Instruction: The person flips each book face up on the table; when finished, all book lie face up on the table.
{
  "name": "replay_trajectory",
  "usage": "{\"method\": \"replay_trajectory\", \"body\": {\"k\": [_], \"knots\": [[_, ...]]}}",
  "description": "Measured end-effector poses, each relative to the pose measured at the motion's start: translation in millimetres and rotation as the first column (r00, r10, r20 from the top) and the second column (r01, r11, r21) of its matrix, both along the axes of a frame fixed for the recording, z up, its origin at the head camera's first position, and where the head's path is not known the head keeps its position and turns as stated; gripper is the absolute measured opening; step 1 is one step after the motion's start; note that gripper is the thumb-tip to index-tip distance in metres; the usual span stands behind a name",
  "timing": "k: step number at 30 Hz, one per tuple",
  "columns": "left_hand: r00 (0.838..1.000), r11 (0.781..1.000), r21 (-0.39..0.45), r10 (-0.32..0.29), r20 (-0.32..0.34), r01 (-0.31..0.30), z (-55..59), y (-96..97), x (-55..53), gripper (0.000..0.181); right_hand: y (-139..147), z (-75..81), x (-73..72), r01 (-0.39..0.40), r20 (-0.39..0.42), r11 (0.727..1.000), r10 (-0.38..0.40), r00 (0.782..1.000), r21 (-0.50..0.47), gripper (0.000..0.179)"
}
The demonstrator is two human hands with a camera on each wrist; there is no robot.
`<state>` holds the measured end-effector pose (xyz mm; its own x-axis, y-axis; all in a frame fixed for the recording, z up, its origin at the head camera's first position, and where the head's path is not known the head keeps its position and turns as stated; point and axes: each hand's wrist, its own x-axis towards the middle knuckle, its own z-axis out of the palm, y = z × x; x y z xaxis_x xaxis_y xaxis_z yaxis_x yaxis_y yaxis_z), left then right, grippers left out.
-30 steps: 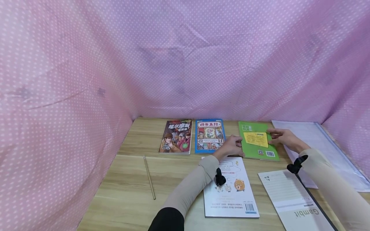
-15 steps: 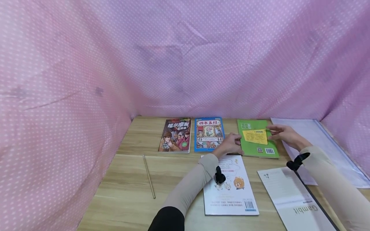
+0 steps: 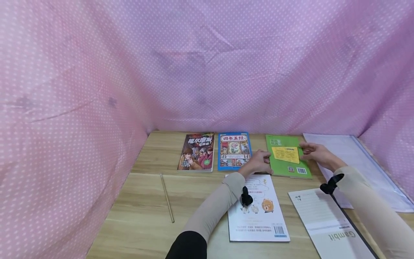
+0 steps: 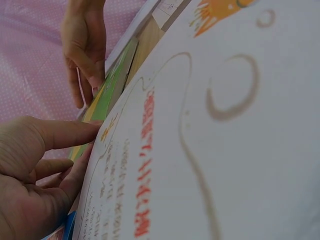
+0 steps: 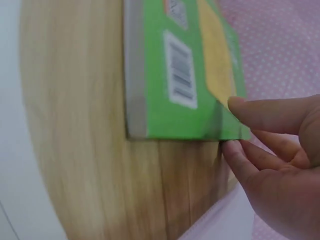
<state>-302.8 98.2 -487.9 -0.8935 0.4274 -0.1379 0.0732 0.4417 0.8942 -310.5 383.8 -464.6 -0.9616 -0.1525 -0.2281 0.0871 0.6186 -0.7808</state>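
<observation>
A green book (image 3: 275, 169) with a yellow panel and a barcode lies at the back right of the table. My left hand (image 3: 258, 163) pinches its left edge, thumb and fingers close together. On the opposite edge, my right hand (image 3: 318, 155) grips the book between thumb and fingers. The right wrist view has one digit on the green cover (image 5: 160, 117) and other fingertips (image 5: 232, 150) at its side. Below my left wrist is a white book (image 3: 255, 230) with cartoon animals, partly covered by the sleeve.
A blue book (image 3: 234, 165) and a dark comic-style book (image 3: 197, 154) lie to the left. A thin gold-coloured rod (image 3: 166, 198) rests at front left. A "Gambit" notebook (image 3: 326, 223) and a clear plastic folder (image 3: 365, 169) lie at right. Pink dotted cloth (image 3: 207, 72) walls the table.
Both hands stay at the green book's two sides, and the book keeps nearly the same place. The head view shifts only slightly.
</observation>
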Motion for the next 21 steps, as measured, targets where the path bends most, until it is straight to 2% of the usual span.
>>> {"method": "replay_trajectory", "body": {"k": [5,11,21], "knots": [[1.0,1.0,0.025,-0.005,-0.003,0.006,-0.9,-2.3,1.0,0.085,-1,-1.9,-3.0,0.008,-0.006,0.999,-0.008,1.0,0.05,0.077],[1.0,1.0,-0.013,-0.002,-0.007,0.002,-0.3,-2.1,2.0,0.085,-3,-1.2,-1.0,0.044,0.059,0.999,-0.043,0.997,-0.003,0.076],[1.0,1.0,-0.004,-0.019,-0.024,0.019,-2.6,-2.6,-2.2,0.084,-7,10.4,1.4,0.067,0.065,0.998,-0.067,0.996,-0.007,0.076]]}}
